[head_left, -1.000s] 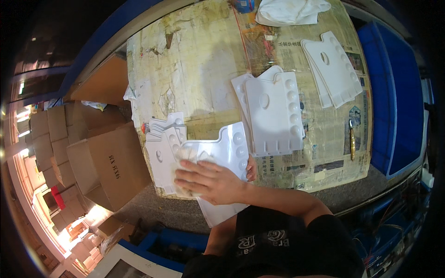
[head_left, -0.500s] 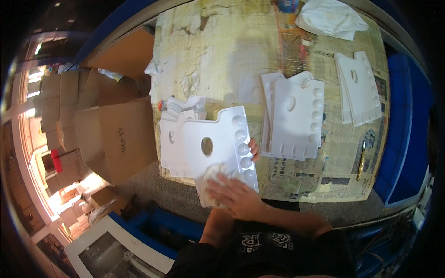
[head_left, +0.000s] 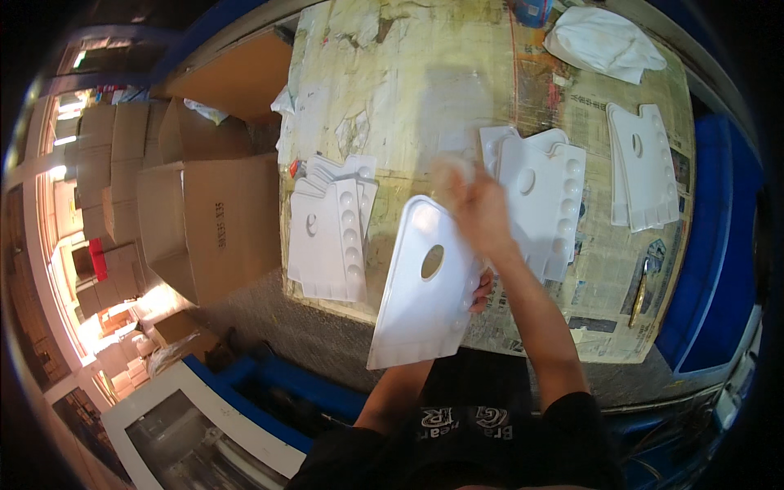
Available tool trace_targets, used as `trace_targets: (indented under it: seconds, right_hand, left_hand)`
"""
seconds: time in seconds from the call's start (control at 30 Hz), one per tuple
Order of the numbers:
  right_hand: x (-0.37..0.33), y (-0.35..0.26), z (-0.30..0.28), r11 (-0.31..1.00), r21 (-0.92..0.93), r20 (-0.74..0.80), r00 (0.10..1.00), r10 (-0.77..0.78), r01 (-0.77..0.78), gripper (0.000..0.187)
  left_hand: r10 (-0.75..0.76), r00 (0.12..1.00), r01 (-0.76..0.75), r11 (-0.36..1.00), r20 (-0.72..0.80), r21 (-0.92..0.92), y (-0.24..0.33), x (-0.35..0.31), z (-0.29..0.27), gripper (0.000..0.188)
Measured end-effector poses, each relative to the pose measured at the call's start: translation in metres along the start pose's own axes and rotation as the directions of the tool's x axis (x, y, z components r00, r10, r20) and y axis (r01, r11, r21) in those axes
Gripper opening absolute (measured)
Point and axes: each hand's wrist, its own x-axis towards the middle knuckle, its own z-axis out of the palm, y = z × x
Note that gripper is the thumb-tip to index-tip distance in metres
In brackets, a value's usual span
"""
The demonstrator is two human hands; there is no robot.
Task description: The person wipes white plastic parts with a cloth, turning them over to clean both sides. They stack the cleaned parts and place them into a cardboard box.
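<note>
A white plastic paint palette (head_left: 412,302) with a thumb hole is tilted up in front of me at the table's near edge. My left hand (head_left: 482,294) grips it from behind; only fingertips show at its right edge, and the palm is hidden. My right hand (head_left: 483,214) is closed on a whitish cloth (head_left: 451,175), both smeared by motion, above the palette's upper right corner. Left of the palette lies a pile of similar palettes (head_left: 322,245). Just beyond my right hand rests another stack of palettes (head_left: 543,192).
More palettes (head_left: 641,167) lie at the table's right side, near a thin brass-coloured tool (head_left: 638,298). A white cloth bundle (head_left: 604,42) and a blue container (head_left: 532,11) sit at the far right. An open cardboard box (head_left: 233,233) stands left of the table, a blue bin (head_left: 719,245) right.
My right hand has moved the cloth from the palette's lower face up past its upper right corner. The palette has shifted right and turned in my left hand, uncovering the left pile.
</note>
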Motion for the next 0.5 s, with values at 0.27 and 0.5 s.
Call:
trace_targets:
  seconds: [0.27,0.5]
  right_hand:
    - [-0.003,0.023,-0.044,0.248,0.968,-0.056,0.927,0.372,-0.041,0.047]
    - [-0.019,-0.012,-0.045,0.733,0.678,-0.2,0.973,0.115,0.053,0.029]
  left_hand:
    - [0.21,0.97,-0.196,0.973,0.119,-0.12,-0.002,-0.003,0.026,0.057]
    - [0.237,0.97,-0.232,0.969,0.059,-0.078,0.003,-0.006,0.047,0.051]
